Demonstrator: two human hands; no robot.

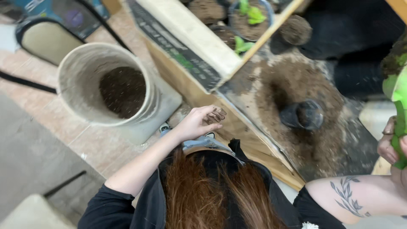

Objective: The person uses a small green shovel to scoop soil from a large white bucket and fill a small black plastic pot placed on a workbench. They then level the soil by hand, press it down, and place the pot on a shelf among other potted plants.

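**Soil in one hand, seedling in the other**

Your left hand (202,122) is cupped shut around a scoop of dark soil, hovering at the edge of the wooden bench (250,146), between the white soil bucket (85,74) and the small black pot (303,114). That pot lies tipped in the soil mound (296,85) on the bench. Your right hand (392,144) grips a green seedling (398,91), well right of the pot. Loosen the left fingers over the gap and soil likely drops to the floor. Squeeze the seedling hard and its stem may bruise.
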